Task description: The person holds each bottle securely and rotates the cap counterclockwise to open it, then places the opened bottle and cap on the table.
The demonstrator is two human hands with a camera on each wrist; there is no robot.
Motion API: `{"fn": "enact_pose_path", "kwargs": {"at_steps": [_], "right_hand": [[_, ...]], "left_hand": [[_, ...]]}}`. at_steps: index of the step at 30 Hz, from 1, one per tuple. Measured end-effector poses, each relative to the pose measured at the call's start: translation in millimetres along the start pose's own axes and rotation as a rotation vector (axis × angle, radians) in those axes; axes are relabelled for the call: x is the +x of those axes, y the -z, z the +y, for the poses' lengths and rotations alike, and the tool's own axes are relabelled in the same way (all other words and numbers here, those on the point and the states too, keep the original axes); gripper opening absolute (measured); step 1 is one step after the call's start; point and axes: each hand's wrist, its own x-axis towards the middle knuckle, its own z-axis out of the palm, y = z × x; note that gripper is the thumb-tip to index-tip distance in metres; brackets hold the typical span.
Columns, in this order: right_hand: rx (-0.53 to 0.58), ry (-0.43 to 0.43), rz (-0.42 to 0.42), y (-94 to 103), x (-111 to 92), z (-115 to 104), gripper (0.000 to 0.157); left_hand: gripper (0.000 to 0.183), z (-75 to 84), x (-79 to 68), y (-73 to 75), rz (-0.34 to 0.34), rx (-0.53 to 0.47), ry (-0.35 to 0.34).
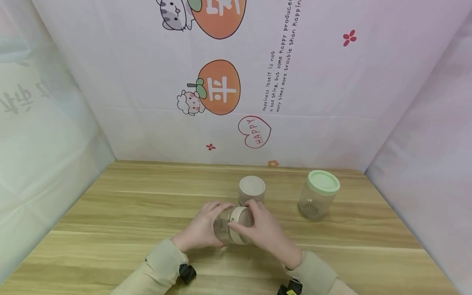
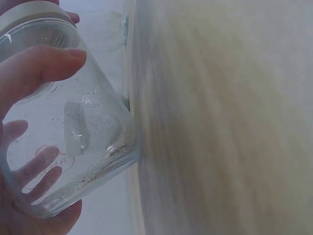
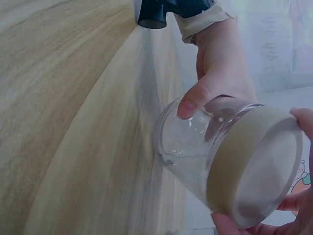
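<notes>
Both hands hold a clear jar (image 1: pixel 221 226) with a cream lid (image 3: pixel 239 152), tilted on its side above the wooden table. My left hand (image 1: pixel 199 229) grips the jar's body, thumb on one side and fingers around the other. The right hand (image 1: pixel 268 232) grips the lid at its rim, with thumb and fingers spread across it. In the left wrist view, small brown specks show near the base of the jar. Just behind the hands stands another jar with a whitish lid (image 1: pixel 252 186), its lower part partly hidden by the right fingers.
A clear jar with a pale green lid (image 1: pixel 318 194) stands upright at the right of the wooden table (image 1: pixel 121 213). A white printed cloth (image 1: pixel 147 102) rises at the table's back edge, with more cloth along both sides.
</notes>
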Motion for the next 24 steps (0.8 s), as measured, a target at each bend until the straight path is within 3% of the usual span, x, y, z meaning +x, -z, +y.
{"fn": "enact_pose_path", "kwargs": {"at_steps": [15, 24], "right_hand": [[-0.048, 0.076, -0.020, 6.2, -0.5, -1.8, 0.050], [-0.078, 0.153, -0.010, 6.9, -2.7, -0.2, 0.056]], "left_hand": [[0.098, 3.0, 0.4, 0.4, -0.001, 0.003, -0.014], [0.098, 2.1, 0.5, -0.3, 0.016, 0.017, -0.033]]}}
